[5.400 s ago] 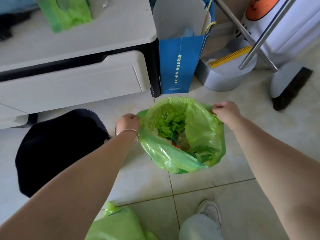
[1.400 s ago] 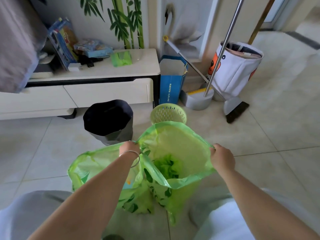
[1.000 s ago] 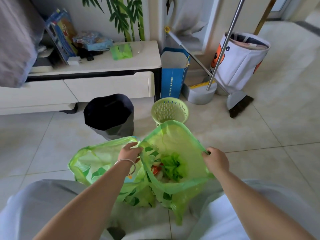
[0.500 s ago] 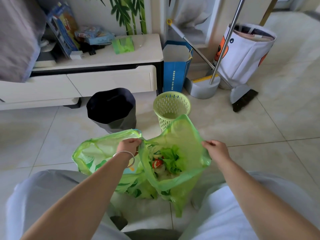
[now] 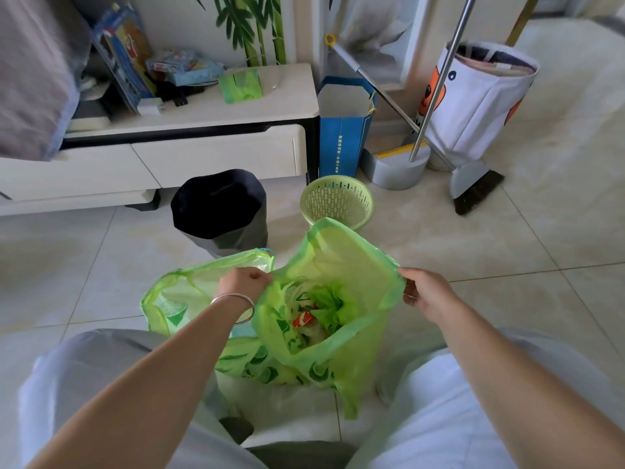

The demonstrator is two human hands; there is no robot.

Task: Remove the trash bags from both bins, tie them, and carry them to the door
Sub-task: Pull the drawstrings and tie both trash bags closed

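2 green trash bags on the floor between the knees: the right bag (image 5: pixel 341 265) is held open at its rim, with crumpled green and red rubbish inside, and the left bag (image 5: pixel 189 292) slumps against it. The left hand (image 5: pixel 245 282) has its fingers curled, gripping the rim where the bags meet; possibly both rims. The right hand (image 5: pixel 424 292) pinches the opposite rim, fingers bent. Beyond stand 2 bins: a black bin (image 5: pixel 220 208) and a green basket (image 5: pixel 338 201). 1 broom (image 5: pixel 473 184) and 1 blue paper bag (image 5: pixel 345 130) lean near the cabinet's surface (image 5: pixel 277 99).
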